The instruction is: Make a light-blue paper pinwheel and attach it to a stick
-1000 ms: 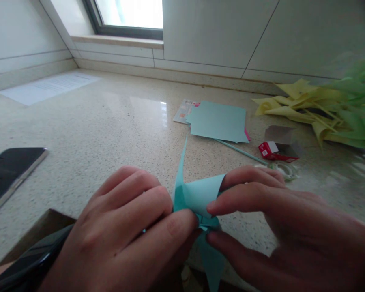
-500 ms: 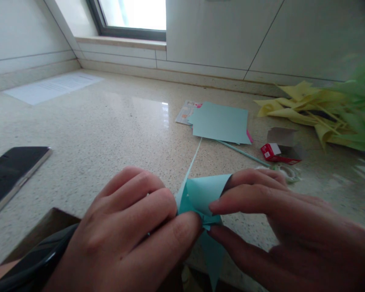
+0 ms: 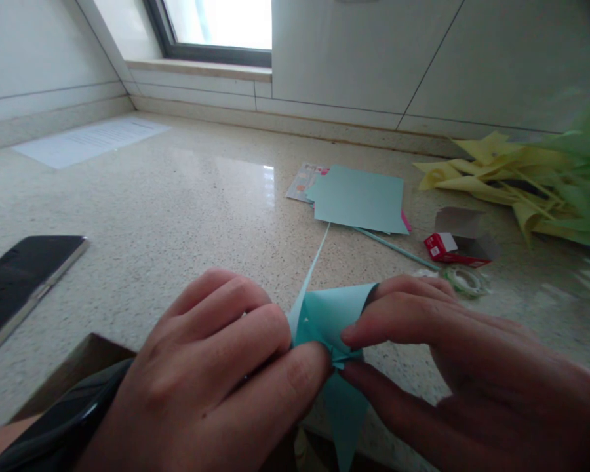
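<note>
Both of my hands pinch a teal paper pinwheel (image 3: 332,321) low over the speckled stone counter (image 3: 191,196). My left hand (image 3: 216,380) is closed on its left side, thumb pressed at the centre. My right hand (image 3: 452,367) grips the curled right flap between forefinger and thumb. One thin blade points up and away, another hangs down below my fingers. A dark watch sits on my left wrist.
A stack of teal paper sheets (image 3: 358,196) lies further back, with a thin teal stick (image 3: 393,248) beside it. A red and white small box (image 3: 445,248) and a tape roll (image 3: 465,280) lie right. Yellow and green pinwheels (image 3: 535,183) pile at far right. A black phone (image 3: 24,278) lies left.
The upright blade has tilted from broad-side to edge-on. My hands have shifted slightly right; their grip on the pinwheel is unchanged.
</note>
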